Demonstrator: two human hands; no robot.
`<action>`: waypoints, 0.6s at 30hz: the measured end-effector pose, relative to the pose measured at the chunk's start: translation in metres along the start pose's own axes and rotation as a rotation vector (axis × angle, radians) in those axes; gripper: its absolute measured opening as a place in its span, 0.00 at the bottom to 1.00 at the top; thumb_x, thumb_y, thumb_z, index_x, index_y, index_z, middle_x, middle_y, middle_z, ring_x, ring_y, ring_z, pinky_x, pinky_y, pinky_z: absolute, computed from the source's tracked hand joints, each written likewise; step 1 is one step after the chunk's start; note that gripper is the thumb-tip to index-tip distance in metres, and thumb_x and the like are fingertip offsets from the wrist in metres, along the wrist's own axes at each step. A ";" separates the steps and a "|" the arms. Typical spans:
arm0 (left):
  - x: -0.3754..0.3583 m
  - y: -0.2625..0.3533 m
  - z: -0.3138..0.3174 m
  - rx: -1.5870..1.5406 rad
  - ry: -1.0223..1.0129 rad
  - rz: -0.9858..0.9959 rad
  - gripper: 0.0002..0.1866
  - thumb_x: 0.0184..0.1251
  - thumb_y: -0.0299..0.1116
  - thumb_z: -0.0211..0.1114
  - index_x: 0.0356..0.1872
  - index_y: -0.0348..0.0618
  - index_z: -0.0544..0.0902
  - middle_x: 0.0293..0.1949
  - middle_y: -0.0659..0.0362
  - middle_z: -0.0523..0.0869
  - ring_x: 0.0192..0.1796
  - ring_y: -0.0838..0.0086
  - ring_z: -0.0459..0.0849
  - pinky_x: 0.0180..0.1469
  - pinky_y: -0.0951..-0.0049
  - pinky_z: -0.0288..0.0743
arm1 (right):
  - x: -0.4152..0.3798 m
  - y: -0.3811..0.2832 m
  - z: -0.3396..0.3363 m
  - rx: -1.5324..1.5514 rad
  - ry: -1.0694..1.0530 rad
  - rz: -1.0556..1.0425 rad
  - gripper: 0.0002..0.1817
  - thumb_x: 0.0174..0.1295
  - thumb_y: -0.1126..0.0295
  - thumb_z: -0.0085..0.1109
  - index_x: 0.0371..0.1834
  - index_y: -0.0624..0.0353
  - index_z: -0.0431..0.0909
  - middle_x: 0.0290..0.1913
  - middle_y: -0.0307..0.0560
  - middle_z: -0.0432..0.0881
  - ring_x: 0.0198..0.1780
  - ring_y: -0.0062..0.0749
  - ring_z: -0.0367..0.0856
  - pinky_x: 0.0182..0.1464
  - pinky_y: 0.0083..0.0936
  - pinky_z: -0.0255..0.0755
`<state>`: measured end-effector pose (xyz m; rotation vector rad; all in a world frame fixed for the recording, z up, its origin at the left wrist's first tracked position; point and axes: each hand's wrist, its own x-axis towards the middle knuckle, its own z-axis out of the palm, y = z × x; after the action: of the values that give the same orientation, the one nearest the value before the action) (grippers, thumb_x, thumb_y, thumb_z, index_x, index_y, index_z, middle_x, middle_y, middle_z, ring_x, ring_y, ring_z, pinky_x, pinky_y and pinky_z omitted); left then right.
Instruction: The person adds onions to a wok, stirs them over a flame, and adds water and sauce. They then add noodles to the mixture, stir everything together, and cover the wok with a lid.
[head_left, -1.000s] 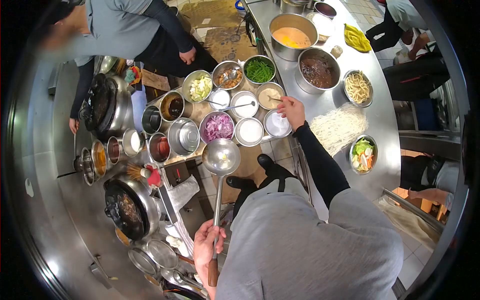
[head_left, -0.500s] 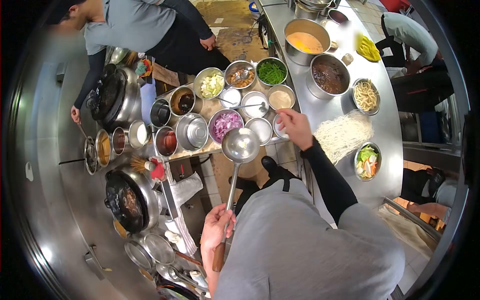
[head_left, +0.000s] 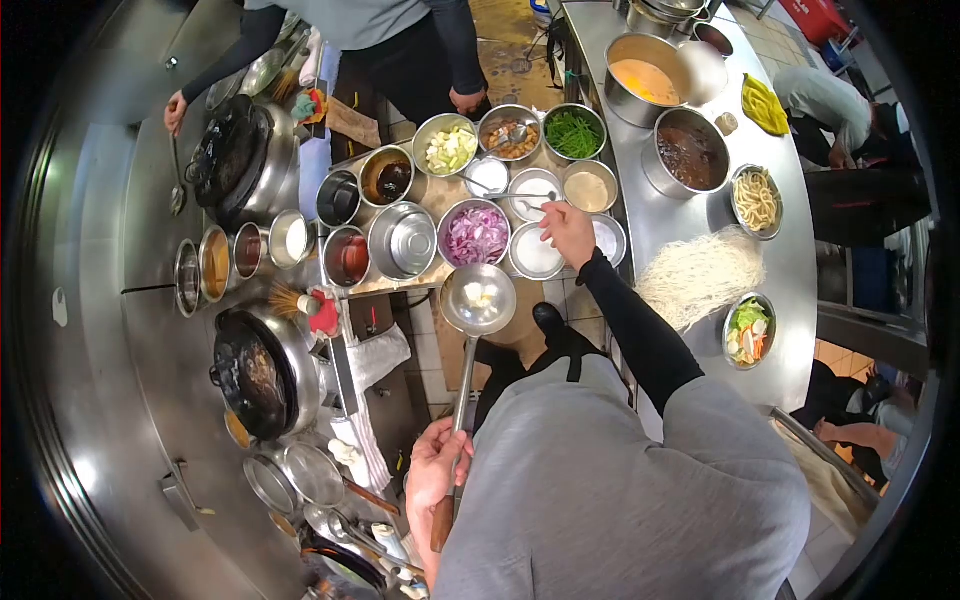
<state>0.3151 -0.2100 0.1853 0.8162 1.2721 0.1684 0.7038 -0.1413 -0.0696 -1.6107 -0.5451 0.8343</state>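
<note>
My left hand (head_left: 437, 465) is wrapped round the wooden-ended handle of a metal ladle (head_left: 462, 395). The ladle's bowl points away from me, just in front of the bowl of chopped red onion (head_left: 477, 236), and a pale whitish patch shows inside it. My right hand (head_left: 570, 236) hangs over the bowls of white seasoning, fingers bent and apart, with nothing visible in them. Under it are a bowl of white powder (head_left: 537, 252) and another white bowl (head_left: 606, 240) partly behind the wrist. A spoon (head_left: 515, 195) lies across the bowls by my fingertips.
Pans of cut vegetables (head_left: 449, 147), greens (head_left: 574, 134) and dark sauce (head_left: 388, 183) crowd the counter. Noodles (head_left: 700, 275) and pots (head_left: 688, 150) stand on the right steel table. Woks (head_left: 255, 375) line the left. A co-worker (head_left: 400, 60) stands opposite, holding a ladle.
My right hand has moved left over the white bowls and its fingers have parted. A pale patch now shows in my ladle. The co-worker's ladle has left the sauce pots.
</note>
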 end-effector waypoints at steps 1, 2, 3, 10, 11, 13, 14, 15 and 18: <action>0.000 -0.001 -0.001 -0.005 0.004 -0.001 0.15 0.80 0.26 0.58 0.61 0.28 0.74 0.30 0.55 0.85 0.18 0.80 0.72 0.18 0.78 0.64 | 0.002 0.003 -0.001 0.130 0.011 0.071 0.16 0.77 0.68 0.50 0.54 0.70 0.82 0.34 0.49 0.88 0.26 0.27 0.87 0.24 0.20 0.75; 0.000 -0.002 -0.002 -0.010 0.007 -0.002 0.15 0.80 0.26 0.58 0.61 0.28 0.74 0.30 0.55 0.85 0.18 0.80 0.72 0.18 0.78 0.64 | 0.002 0.005 -0.004 0.210 0.025 0.122 0.16 0.77 0.68 0.50 0.55 0.69 0.82 0.34 0.50 0.88 0.26 0.27 0.87 0.24 0.20 0.75; 0.000 -0.002 -0.002 -0.014 0.009 -0.002 0.15 0.80 0.25 0.58 0.61 0.28 0.74 0.30 0.55 0.85 0.18 0.80 0.72 0.18 0.78 0.64 | 0.002 0.006 -0.009 0.290 0.041 0.173 0.17 0.77 0.67 0.50 0.55 0.69 0.82 0.35 0.50 0.88 0.26 0.28 0.87 0.24 0.20 0.75; 0.011 0.004 -0.007 0.024 -0.027 0.008 0.15 0.81 0.27 0.58 0.61 0.28 0.73 0.30 0.54 0.85 0.18 0.80 0.72 0.18 0.78 0.65 | -0.035 -0.041 -0.046 0.470 -0.018 0.240 0.17 0.77 0.66 0.53 0.57 0.67 0.80 0.38 0.49 0.88 0.30 0.26 0.87 0.30 0.19 0.77; 0.013 0.005 -0.007 0.030 -0.036 0.014 0.15 0.81 0.27 0.58 0.60 0.28 0.73 0.30 0.54 0.85 0.18 0.80 0.72 0.18 0.77 0.65 | -0.046 -0.057 -0.051 0.457 -0.072 0.215 0.17 0.77 0.66 0.53 0.58 0.67 0.80 0.38 0.49 0.88 0.30 0.26 0.87 0.30 0.19 0.77; 0.016 0.005 -0.008 0.040 -0.049 0.016 0.15 0.81 0.27 0.58 0.60 0.28 0.73 0.30 0.54 0.85 0.18 0.79 0.72 0.18 0.77 0.65 | -0.072 -0.092 -0.054 0.366 -0.162 0.208 0.16 0.77 0.65 0.53 0.56 0.66 0.82 0.36 0.46 0.88 0.30 0.25 0.86 0.30 0.21 0.77; 0.018 0.004 -0.009 0.045 -0.054 0.016 0.15 0.81 0.28 0.59 0.60 0.28 0.72 0.30 0.55 0.84 0.18 0.79 0.72 0.18 0.77 0.65 | -0.081 -0.090 -0.048 0.243 -0.157 0.162 0.16 0.77 0.65 0.53 0.55 0.66 0.83 0.35 0.45 0.88 0.30 0.24 0.86 0.30 0.21 0.76; 0.020 0.004 -0.010 0.052 -0.061 0.017 0.15 0.81 0.28 0.59 0.60 0.29 0.72 0.30 0.55 0.84 0.18 0.79 0.72 0.18 0.77 0.65 | -0.088 -0.085 -0.042 0.121 -0.150 0.114 0.16 0.77 0.65 0.53 0.54 0.66 0.83 0.35 0.44 0.88 0.30 0.23 0.86 0.30 0.21 0.76; 0.015 0.011 -0.007 0.046 -0.060 -0.006 0.16 0.81 0.26 0.58 0.62 0.28 0.73 0.30 0.58 0.82 0.19 0.81 0.72 0.20 0.77 0.66 | -0.088 -0.041 -0.025 -0.211 -0.136 -0.039 0.14 0.75 0.65 0.53 0.49 0.64 0.85 0.30 0.49 0.88 0.30 0.37 0.88 0.34 0.34 0.78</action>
<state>0.3169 -0.1909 0.1800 0.8507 1.2258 0.1100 0.6708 -0.2142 -0.0091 -1.7361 -0.7805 0.8853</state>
